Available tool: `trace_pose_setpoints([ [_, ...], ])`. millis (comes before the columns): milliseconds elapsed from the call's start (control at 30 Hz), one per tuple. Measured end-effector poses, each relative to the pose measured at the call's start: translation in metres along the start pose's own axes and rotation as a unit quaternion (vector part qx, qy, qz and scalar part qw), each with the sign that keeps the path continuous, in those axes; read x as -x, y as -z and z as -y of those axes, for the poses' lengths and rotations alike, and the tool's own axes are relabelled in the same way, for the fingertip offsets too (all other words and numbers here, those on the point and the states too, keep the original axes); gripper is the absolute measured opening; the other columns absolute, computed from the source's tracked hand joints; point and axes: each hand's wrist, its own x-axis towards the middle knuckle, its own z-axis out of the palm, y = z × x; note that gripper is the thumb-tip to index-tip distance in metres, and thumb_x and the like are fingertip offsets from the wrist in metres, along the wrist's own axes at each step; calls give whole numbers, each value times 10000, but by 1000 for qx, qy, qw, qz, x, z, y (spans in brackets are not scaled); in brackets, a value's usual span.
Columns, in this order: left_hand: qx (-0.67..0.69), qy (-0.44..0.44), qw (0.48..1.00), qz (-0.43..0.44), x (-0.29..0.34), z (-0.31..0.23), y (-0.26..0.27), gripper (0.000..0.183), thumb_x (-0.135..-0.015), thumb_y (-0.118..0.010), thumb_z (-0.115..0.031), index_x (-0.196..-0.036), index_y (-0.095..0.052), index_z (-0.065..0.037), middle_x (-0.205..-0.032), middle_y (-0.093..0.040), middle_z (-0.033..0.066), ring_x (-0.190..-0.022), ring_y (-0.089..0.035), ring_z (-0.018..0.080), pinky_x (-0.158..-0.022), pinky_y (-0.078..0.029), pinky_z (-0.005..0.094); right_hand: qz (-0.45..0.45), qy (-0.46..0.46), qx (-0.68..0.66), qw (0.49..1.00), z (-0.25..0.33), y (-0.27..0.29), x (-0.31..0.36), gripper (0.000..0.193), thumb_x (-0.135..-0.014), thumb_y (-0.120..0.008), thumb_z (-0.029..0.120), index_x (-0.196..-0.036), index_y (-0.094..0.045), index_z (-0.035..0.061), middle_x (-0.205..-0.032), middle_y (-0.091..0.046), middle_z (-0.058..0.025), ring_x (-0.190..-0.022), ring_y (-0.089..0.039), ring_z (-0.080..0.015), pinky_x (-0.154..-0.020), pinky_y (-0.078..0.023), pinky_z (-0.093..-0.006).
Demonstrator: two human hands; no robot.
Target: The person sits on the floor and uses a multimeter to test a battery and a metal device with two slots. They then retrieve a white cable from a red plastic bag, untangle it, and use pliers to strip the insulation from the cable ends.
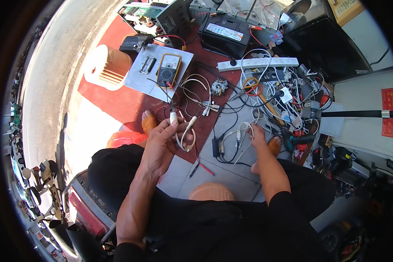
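My left hand (161, 142) is closed on a short white cable (181, 136), with one plug end pinched between thumb and finger. A loop of this cable hangs past the fingers. Lower and to the right, my right hand (257, 136) pinches a thin pale cable (245, 126) that belongs to a loose bundle on the tiles. Beyond my left hand, a yellow-edged multimeter (169, 69) lies on a grey metal box (139, 85). Its red and black test probes (200, 165) trail down to the floor. Several coiled white cables (196, 87) lie beside the box.
A black battery (225, 35) stands at the back, near a white power strip (266, 63). To the right spreads a tangled heap of cables and parts (292, 96). A cream ribbed tub (108, 67) sits left on the red mat (96, 94). A round wooden stool (212, 191) is close to me.
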Motion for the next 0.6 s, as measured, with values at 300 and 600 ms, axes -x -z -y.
trace_pose_setpoints([
  [300, -51, 46, 997, -35, -17, 39, 15, 152, -1116, -543, -154, -1201, -511, -33, -1166, -649, 145, -940, -738, 239, -791, -619, 404, 109, 16, 116, 987, 34, -3, 50, 239, -1029, -682, 329, -1035, -693, 90, -809, -615, 21, -596, -546, -90, -428, -339, -233],
  [600, -153, 158, 975, -18, -17, 93, 7, 179, -1098, -556, -150, -1193, -519, -3, -943, -729, 157, -798, -750, 196, -584, -575, 312, 193, 108, 295, 930, 61, -48, 96, 347, -996, -740, 343, -1136, -719, 26, -867, -688, -21, -666, -617, -107, -476, -371, -250],
])
